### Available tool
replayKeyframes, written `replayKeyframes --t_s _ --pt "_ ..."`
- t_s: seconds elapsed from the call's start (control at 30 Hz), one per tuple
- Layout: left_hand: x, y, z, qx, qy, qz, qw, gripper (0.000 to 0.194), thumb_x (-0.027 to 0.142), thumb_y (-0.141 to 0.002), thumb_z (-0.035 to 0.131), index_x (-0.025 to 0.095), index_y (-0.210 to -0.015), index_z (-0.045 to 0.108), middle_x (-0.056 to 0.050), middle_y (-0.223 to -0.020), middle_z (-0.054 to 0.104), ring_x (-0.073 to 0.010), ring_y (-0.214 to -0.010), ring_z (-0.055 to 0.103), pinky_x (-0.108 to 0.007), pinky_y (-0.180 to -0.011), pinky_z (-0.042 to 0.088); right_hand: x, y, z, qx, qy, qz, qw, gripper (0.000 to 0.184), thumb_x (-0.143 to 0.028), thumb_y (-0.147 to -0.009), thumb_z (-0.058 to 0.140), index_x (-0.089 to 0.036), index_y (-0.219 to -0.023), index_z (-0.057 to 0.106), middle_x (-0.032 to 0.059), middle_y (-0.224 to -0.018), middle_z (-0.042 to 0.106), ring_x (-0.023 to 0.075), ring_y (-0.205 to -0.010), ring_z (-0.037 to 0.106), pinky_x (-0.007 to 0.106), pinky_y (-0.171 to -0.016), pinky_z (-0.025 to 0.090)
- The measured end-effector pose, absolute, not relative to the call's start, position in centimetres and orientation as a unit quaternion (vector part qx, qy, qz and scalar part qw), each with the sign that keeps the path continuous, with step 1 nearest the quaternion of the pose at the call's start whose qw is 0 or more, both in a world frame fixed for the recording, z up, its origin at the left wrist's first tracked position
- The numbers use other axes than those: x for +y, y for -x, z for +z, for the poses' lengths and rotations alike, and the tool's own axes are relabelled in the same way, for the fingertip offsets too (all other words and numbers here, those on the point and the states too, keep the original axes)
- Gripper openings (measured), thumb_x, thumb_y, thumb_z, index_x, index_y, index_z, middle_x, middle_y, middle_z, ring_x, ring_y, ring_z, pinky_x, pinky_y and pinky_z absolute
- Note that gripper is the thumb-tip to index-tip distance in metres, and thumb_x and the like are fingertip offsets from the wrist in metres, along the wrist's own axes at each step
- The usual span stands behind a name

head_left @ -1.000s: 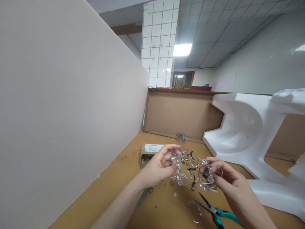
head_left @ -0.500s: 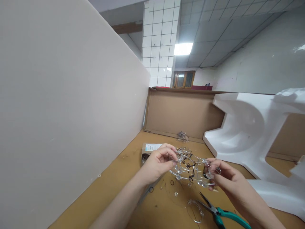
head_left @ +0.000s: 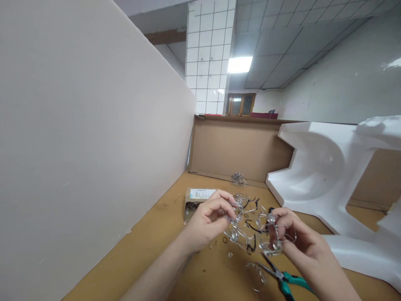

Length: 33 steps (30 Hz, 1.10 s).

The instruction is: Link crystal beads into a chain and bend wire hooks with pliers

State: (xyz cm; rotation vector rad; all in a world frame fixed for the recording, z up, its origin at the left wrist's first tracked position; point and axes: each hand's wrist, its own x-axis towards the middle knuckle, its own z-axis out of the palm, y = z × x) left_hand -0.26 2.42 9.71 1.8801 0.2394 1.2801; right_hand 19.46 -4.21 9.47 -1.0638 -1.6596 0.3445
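My left hand (head_left: 206,221) is closed, its fingertips pinching a silvery wire piece with clear beads (head_left: 234,235). Dark curved bits stick out from this piece toward the right. Opposite it, my right hand (head_left: 305,242) has its fingers closed on another clear-beaded wire piece (head_left: 271,246). A gap shows between the two pieces, though thin wires may still cross it. Below them on the table lie a beaded wire loop (head_left: 258,279) and green-handled needle-nose pliers (head_left: 280,276), partly covered by my right hand.
A small box with a white label (head_left: 200,193) stands behind my left hand. Farther back lies a tangled wire heap (head_left: 239,179) by a cardboard wall (head_left: 232,146). White moulded foam (head_left: 316,167) rises at right, a tall white panel (head_left: 109,146) at left. Small rings dot the table (head_left: 150,246).
The wire pieces between my hands have come apart, with the right-hand piece turned and lowered slightly. My right hand now covers more of the pliers' handle.
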Motion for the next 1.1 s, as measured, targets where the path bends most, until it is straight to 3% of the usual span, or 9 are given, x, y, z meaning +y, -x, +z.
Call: replayKeyframes --t_s 0.27,0.53,0.7,0.83,0.97,1.1 --pt "1.5 -1.3 8.7 0.091 -0.758 0.499 0.41 0.021 -0.001 -0.068 0.047 0.017 -0.069 0.058 -0.003 -0.092 0.046 -0.0142 -0.086 0.048 -0.029 -0.079 0.038 -3.9 -16.6 8.3 -0.71 0.414 0.132 0.555 0.012 -0.02 -0.077 0.05 -0.022 -0.065 0.049 0.0016 -0.08 0.049 0.0165 -0.073 0.052 0.026 -0.059 0.045" --pt "3.1 0.7 9.5 0.074 -0.717 0.575 0.387 0.011 0.01 -0.075 0.053 0.019 -0.071 0.058 -0.004 -0.095 0.047 -0.0162 -0.091 0.049 -0.032 -0.081 0.039 -4.2 -19.0 9.0 -0.668 0.438 0.063 0.598 0.011 -0.02 -0.079 0.049 -0.023 -0.069 0.051 0.0027 -0.089 0.047 0.0167 -0.081 0.054 0.027 -0.064 0.047" --pt "3.2 1.9 10.4 0.093 -0.809 0.499 0.296 0.018 0.007 -0.073 0.054 0.021 -0.081 0.062 -0.005 -0.111 0.049 -0.0208 -0.109 0.044 -0.039 -0.094 0.033 -4.2 -19.9 9.1 -0.71 0.412 -0.126 0.557 0.014 -0.011 -0.078 0.048 -0.023 -0.076 0.053 0.0055 -0.094 0.049 0.0185 -0.086 0.053 0.03 -0.068 0.046" --pt "3.7 3.2 11.1 0.105 -0.833 0.452 0.302 0.015 0.01 -0.076 0.051 0.02 -0.079 0.062 -0.005 -0.118 0.048 -0.0211 -0.11 0.045 -0.04 -0.094 0.033 -3.7 -20.7 8.8 -0.765 0.312 -0.279 0.49 0.023 0.002 -0.073 0.047 -0.019 -0.076 0.056 0.0084 -0.091 0.054 0.0207 -0.085 0.055 0.034 -0.068 0.047" --pt "3.2 3.1 11.6 0.162 -0.801 0.487 0.309 0.014 0.018 -0.082 0.048 0.021 -0.086 0.061 -0.005 -0.105 0.055 -0.0179 -0.101 0.05 -0.036 -0.09 0.037 -3.3 -20.5 7.8 -0.807 0.217 -0.313 0.452 0.023 0.005 -0.07 0.048 -0.014 -0.079 0.058 0.0117 -0.092 0.058 0.0281 -0.096 0.054 0.042 -0.071 0.05" --pt "1.9 2.1 11.7 0.217 -0.823 0.43 0.3 0.018 0.03 -0.083 0.05 0.02 -0.09 0.063 -0.005 -0.094 0.059 -0.016 -0.091 0.053 -0.032 -0.085 0.04 -3.4 -19.5 7.2 -0.821 0.18 -0.324 0.434 0.018 -0.002 -0.072 0.051 -0.015 -0.08 0.06 0.0116 -0.089 0.062 0.0281 -0.098 0.054 0.039 -0.067 0.053"
